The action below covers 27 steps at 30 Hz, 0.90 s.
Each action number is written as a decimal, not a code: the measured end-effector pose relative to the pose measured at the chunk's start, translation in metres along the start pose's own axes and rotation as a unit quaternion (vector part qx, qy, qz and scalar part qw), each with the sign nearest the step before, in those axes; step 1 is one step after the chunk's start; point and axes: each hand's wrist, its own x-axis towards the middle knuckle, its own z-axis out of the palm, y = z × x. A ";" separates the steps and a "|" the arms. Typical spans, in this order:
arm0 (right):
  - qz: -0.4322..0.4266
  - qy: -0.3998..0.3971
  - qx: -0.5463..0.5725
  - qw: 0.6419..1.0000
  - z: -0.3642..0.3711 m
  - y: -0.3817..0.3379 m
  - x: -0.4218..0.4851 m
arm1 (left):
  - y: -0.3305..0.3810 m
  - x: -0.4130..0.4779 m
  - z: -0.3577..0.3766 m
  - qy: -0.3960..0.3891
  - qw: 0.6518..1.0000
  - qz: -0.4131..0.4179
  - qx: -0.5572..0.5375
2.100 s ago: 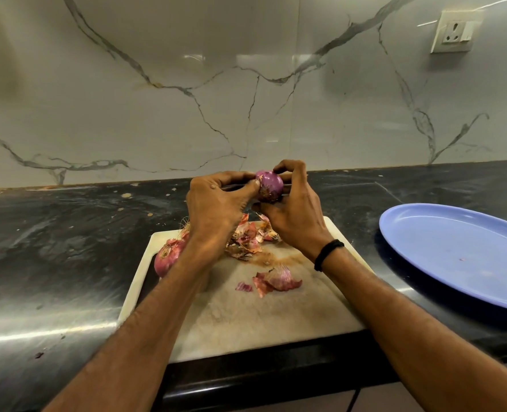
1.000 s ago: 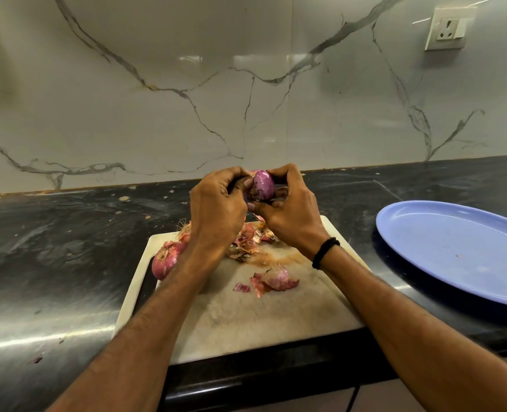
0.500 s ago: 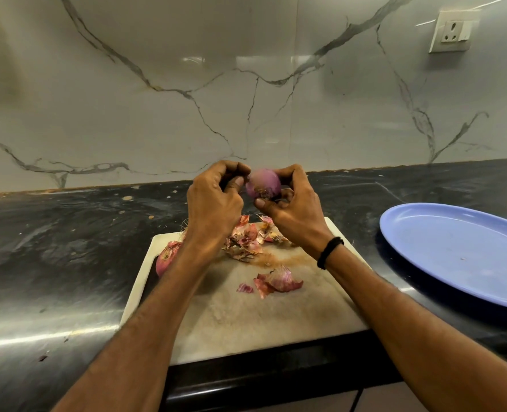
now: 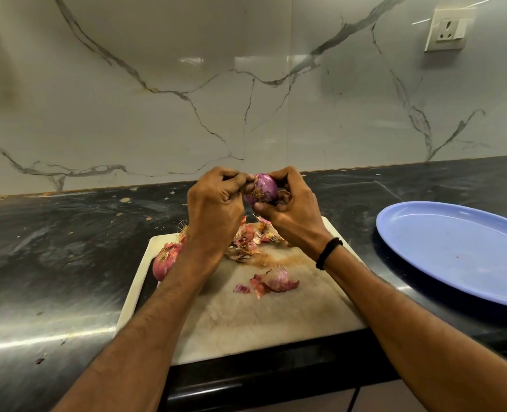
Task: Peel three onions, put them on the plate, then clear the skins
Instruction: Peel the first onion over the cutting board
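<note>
Both hands are raised over the cutting board (image 4: 246,319), left hand (image 4: 213,209) and right hand (image 4: 291,209) fingers curled gripping the onion (image 4: 262,191).

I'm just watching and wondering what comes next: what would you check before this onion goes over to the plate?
1. Grip: the left hand and right hand both hold the onion above the cutting board: ok.
2. Fully peeled: brown wisps show at one end and fingers hide the far side: cannot tell.
3. The plate on the right has room for it: ok.
4. The second onion lies on the board with its skin on: not ok.
5. A third onion is not in sight: cannot tell.
6. The skins lie uncleared on the board: not ok.
</note>
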 end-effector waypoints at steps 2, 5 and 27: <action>-0.003 0.002 0.000 1.000 0.000 0.000 0.000 | -0.001 -0.001 0.002 -0.002 1.000 -0.004 0.002; -0.015 0.002 -0.006 1.000 -0.001 -0.001 -0.001 | 0.000 -0.002 0.004 -0.005 1.000 -0.013 0.014; -0.071 0.039 -0.035 0.996 0.004 0.007 -0.001 | 0.015 -0.001 0.000 -0.002 0.939 -0.281 -0.198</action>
